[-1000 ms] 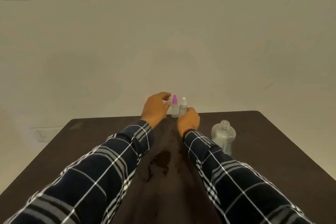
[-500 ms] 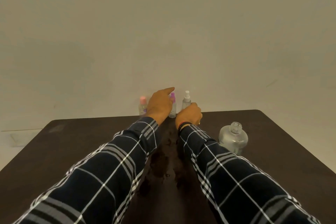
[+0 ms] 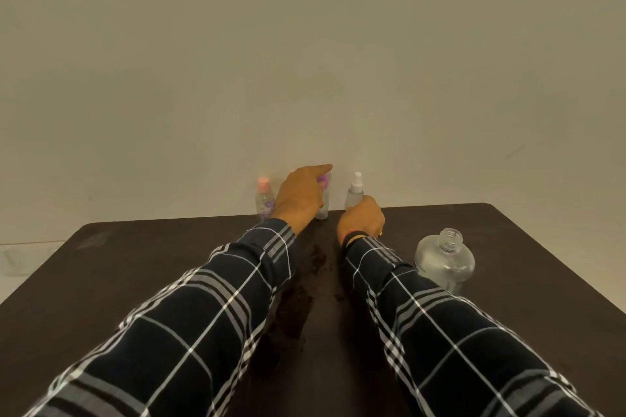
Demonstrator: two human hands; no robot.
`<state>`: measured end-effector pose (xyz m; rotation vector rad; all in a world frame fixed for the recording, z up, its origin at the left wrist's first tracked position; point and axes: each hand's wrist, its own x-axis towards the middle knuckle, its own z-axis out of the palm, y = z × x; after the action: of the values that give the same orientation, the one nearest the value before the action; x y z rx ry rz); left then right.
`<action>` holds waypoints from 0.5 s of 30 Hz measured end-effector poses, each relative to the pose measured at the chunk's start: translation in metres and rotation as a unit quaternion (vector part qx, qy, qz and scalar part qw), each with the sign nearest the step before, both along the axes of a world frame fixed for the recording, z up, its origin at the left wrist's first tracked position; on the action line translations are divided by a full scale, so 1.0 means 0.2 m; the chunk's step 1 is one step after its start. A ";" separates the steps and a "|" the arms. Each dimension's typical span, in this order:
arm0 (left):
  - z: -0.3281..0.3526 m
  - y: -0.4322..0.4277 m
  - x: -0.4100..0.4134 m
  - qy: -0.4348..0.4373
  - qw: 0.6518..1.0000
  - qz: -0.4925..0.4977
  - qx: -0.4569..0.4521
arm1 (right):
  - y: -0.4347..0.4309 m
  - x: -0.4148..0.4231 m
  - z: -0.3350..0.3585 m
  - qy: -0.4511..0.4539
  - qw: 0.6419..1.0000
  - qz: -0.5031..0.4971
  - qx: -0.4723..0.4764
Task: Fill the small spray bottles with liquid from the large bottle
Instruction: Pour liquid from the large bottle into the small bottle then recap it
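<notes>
Three small spray bottles stand along the far edge of the dark table [image 3: 135,281]. The pink-capped bottle [image 3: 264,198] stands free at the left. My left hand [image 3: 299,198] wraps the purple-capped bottle [image 3: 323,206], its index finger stretched over the cap; most of that bottle is hidden. My right hand [image 3: 360,220] grips the lower part of the white-capped bottle [image 3: 355,191]. The large clear bottle [image 3: 443,261] stands uncapped to the right of my right forearm, untouched.
A wet, dark spill patch [image 3: 301,284] lies on the table between my forearms. A plain wall rises right behind the table's far edge. The table's right edge runs close past the large bottle.
My left hand has closed over the purple-capped bottle, uncovering the pink-capped bottle on its left. The purple and white bottles stand further apart. My right hand keeps its hold.
</notes>
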<state>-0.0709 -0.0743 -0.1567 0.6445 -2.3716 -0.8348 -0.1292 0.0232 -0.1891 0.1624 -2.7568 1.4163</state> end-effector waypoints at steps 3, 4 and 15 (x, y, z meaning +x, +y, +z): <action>-0.03 0.00 -0.01 0.004 1.000 0.010 -0.015 | 0.01 0.00 -0.02 0.006 0.999 0.004 -0.039; -0.03 0.00 -0.01 0.010 1.000 0.011 -0.019 | 0.01 0.01 -0.03 0.006 0.998 0.004 -0.055; -0.05 0.00 -0.02 0.061 0.997 0.036 -0.026 | 0.00 0.00 -0.07 0.022 0.998 0.023 -0.057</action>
<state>-0.0749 -0.0745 -0.1664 0.6352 -2.2404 -0.7567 -0.1290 0.0225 -0.2036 0.2504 -2.6452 1.5562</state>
